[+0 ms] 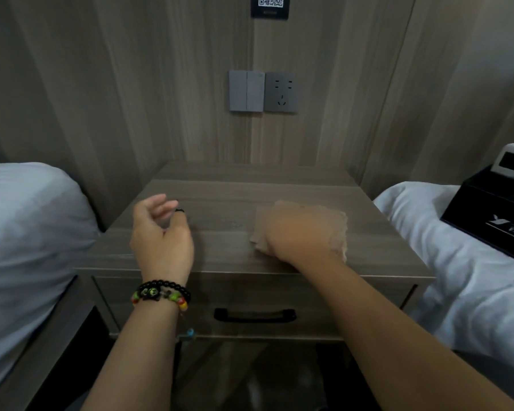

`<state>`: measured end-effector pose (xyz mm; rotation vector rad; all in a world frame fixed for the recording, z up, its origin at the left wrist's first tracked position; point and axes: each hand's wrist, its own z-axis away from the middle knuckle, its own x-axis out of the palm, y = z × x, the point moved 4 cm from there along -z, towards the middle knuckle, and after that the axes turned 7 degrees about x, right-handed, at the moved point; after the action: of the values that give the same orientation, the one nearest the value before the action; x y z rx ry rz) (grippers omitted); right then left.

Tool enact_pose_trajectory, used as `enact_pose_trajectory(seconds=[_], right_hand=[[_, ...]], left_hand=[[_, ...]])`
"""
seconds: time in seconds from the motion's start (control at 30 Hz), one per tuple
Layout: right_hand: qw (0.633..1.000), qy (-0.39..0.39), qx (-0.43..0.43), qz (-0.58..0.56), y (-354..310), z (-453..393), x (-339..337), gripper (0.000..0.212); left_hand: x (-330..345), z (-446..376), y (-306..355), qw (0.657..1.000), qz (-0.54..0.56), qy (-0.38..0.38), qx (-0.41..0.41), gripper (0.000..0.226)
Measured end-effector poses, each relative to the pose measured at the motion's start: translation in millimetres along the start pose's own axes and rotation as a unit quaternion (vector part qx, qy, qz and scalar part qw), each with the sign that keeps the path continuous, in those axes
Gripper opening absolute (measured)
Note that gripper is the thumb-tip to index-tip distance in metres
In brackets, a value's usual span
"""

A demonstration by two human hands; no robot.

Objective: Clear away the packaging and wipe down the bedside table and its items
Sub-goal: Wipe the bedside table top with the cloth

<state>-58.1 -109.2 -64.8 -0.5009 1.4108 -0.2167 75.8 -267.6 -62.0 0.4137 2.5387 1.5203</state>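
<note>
The right hand (301, 232) presses a tan cloth (337, 229) flat on the bedside table (220, 203); its fingers are blurred, so the grip cannot be told. The left hand (161, 232) hovers alongside, loosely curled, holding nothing. Wiping well likely means even pressure, overlapping strokes toward the bare wood beneath the left hand.
</note>
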Motion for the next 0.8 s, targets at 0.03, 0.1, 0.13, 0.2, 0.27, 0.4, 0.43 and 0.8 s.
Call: enact_pose_trajectory(seconds=[0.03, 0.1, 0.13, 0.2, 0.27, 0.4, 0.43, 0.8], right_hand=[[1.000, -0.015, -0.008, 0.007, -5.3, -2.0, 4.8, 0.059], [0.999, -0.038, -0.037, 0.014, -16.9, -7.0, 12.5, 0.065], [0.997, -0.054, -0.057, 0.021, -22.9, -9.0, 15.3, 0.063], [0.991, -0.092, -0.082, 0.044, -29.2, -11.1, 19.3, 0.052], [0.986, -0.107, -0.102, 0.078, -29.0, -14.1, 20.4, 0.050], [0.969, -0.044, -0.172, 0.170, -31.1, -6.3, 15.5, 0.059], [0.963, -0.018, -0.192, 0.188, -31.7, -3.7, 13.5, 0.058], [0.955, -0.050, -0.264, 0.128, -47.5, 9.2, 27.0, 0.062]], left_hand=[[-3.9, -3.4, -1.8, 1.000, 0.001, 0.006, 0.000, 0.025], [-12.1, -10.1, -5.2, 1.000, 0.005, 0.019, 0.000, 0.025], [-16.4, -13.3, -6.6, 1.000, 0.003, 0.023, 0.001, 0.025], [-25.1, -19.6, -10.0, 0.999, 0.000, 0.034, 0.001, 0.023], [-33.3, -25.7, -12.5, 0.999, 0.005, 0.043, -0.005, 0.022], [-46.5, -37.3, -16.4, 0.997, 0.024, 0.071, -0.023, 0.021], [-48.3, -39.6, -18.0, 0.996, 0.028, 0.076, -0.028, 0.021], [-76.3, -59.1, -39.2, 0.966, 0.164, 0.161, -0.119, 0.019]])
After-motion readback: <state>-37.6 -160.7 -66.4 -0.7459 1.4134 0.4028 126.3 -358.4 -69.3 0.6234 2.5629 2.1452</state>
